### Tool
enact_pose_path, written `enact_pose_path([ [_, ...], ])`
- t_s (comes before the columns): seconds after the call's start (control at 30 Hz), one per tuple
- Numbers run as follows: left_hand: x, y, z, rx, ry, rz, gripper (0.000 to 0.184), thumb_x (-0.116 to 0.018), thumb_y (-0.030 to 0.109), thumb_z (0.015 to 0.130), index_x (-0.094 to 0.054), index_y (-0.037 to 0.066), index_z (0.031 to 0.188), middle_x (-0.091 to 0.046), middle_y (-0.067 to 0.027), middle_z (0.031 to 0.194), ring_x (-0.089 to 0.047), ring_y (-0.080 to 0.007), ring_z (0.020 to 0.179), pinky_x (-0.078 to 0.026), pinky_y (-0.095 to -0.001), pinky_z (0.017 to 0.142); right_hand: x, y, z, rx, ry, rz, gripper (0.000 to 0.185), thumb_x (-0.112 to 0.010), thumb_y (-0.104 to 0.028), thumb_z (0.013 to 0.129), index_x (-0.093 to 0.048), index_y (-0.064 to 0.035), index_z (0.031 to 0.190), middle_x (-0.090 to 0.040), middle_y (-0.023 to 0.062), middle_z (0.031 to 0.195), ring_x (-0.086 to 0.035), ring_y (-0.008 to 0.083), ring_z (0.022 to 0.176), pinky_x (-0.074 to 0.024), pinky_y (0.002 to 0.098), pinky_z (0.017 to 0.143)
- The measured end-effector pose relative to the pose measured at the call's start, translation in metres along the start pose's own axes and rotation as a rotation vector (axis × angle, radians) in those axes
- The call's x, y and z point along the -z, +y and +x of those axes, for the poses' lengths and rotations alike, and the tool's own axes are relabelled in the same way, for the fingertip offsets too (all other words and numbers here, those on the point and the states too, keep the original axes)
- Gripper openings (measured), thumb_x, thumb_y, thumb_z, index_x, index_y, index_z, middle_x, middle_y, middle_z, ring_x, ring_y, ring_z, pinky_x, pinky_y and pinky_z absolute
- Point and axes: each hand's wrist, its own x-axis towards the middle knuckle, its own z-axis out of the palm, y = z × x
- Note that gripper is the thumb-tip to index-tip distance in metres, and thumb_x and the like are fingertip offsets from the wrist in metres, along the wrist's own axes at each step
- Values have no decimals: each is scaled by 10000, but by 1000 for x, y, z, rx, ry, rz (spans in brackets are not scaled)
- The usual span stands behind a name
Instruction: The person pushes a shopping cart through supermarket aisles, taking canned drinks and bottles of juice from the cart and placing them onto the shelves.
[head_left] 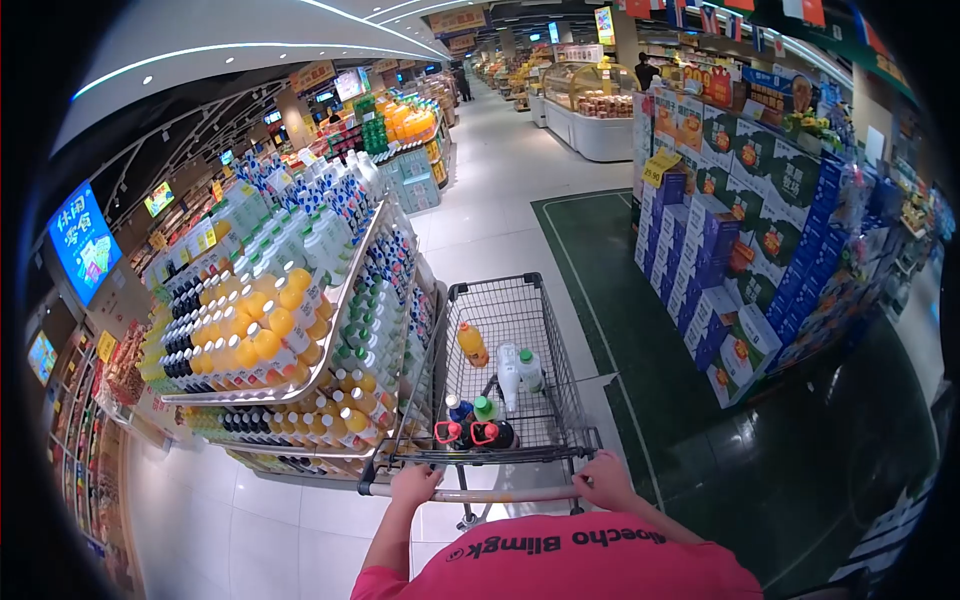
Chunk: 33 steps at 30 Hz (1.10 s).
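Observation:
My left hand [416, 484] is wrapped round the left part of the shopping cart's handle bar [500, 495]. At its right end, my right hand [604, 481] grips the same bar. The wire shopping cart [553, 330] stretches out ahead of me. Inside it are an orange drink bottle [472, 343], a white bottle [508, 376] and a green-capped bottle [529, 370]. Nearer the handle sit a blue-capped bottle [458, 406], another green-capped bottle [484, 408] and dark bottles with red carry loops [491, 433].
Left of the cart stands a tiered display of drink bottles [270, 330], close to its side. Stacked boxes [740, 220] rise on a green floor area [640, 380] at right. Ahead runs a pale tiled aisle [490, 180] past a glass counter [590, 130]. A person [647, 70] stands beyond.

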Motion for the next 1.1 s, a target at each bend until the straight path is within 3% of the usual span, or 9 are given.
enact_pose_path([
  [0.33,5,58,6,18,-54,-40,440,-450,482,848,-709,131,903,-677,-123,891,-637,-288,903,-486,-423,779,24,55,18,-5,114,66,151,-660,-184,697,-635,-63,611,-598,80,603,-594,280,673,-420,442,932],
  [0.43,-3,62,22,-77,-74,-28,464,-438,490,849,-709,116,883,-683,-119,833,-653,-271,862,-490,-410,781,28,69,23,-3,177,110,144,-666,-162,694,-630,-54,605,-588,89,590,-588,290,665,-422,445,941],
  [0.53,3,76,31,-60,-284,-50,492,-427,503,855,-706,98,862,-680,-104,744,-668,-252,787,-494,-400,772,37,79,24,-12,146,100,141,-670,-147,695,-628,-50,602,-582,99,592,-582,295,661,-428,451,938],
  [0.57,2,80,31,-76,-253,-30,512,-411,504,867,-702,83,836,-670,-88,677,-671,-238,717,-497,-390,760,39,83,26,-14,141,94,143,-667,-152,696,-627,-51,603,-585,100,599,-583,295,662,-427,446,939],
  [0.8,6,105,38,-64,-323,-138,511,-427,498,872,-705,72,826,-678,-89,702,-679,-216,702,-510,-357,726,56,97,40,-34,202,66,157,-670,-168,705,-629,-54,604,-576,90,592,-587,285,667,-430,449,935],
  [0.9,-27,86,72,-233,-369,-87,504,-448,494,868,-701,59,883,-679,-112,722,-678,-200,688,-509,-347,719,58,101,44,-109,145,-30,164,-661,-190,716,-646,-61,617,-587,86,603,-592,276,674,-420,451,943],
  [0.97,-9,101,68,-153,-498,-149,491,-437,493,879,-690,77,941,-679,-111,734,-676,-214,714,-503,-357,714,49,100,48,-185,120,-178,177,-641,-220,733,-663,-75,633,-605,81,622,-599,269,685,-411,445,947],
  [1.07,-15,104,87,-113,-638,-149,395,-492,404,898,-662,91,1067,-661,-172,945,-679,-255,752,-545,-360,660,44,92,59,-307,60,-303,208,-618,-274,742,-685,-99,651,-627,73,641,-609,260,690,-401,430,951],
  [1.1,-36,92,101,-175,-605,-93,420,-404,439,918,-629,145,1117,-671,-116,786,-673,-229,716,-502,-363,703,44,90,65,-345,39,-327,221,-612,-294,742,-692,-107,656,-634,69,645,-613,257,689,-399,423,952],
])
